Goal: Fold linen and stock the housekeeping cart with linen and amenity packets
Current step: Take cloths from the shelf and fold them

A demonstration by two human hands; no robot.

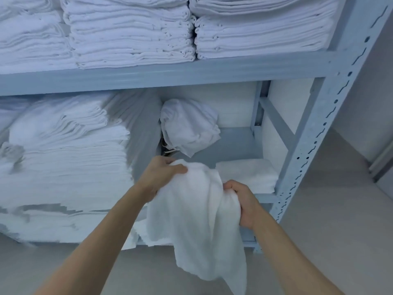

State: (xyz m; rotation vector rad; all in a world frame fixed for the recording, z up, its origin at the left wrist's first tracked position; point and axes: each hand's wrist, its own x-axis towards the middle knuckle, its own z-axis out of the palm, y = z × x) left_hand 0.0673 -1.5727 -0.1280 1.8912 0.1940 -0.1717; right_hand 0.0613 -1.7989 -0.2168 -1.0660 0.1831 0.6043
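Note:
A white terry towel (197, 218) hangs bunched between my two hands in front of a grey metal shelf rack (161, 74). My left hand (161, 175) grips its upper edge, thumb over the cloth. My right hand (242, 201) clutches a gathered fold lower and to the right. The towel's loose end droops below both hands toward the floor. A small folded towel (248, 175) lies on the lower shelf just behind my right hand.
Tall stacks of folded white linen (131, 33) fill the upper shelf and the left of the lower shelf (63, 158). A tied white cloth bundle (189, 126) sits at the back of the lower shelf. The rack's perforated upright (319, 133) stands right, with grey floor beyond.

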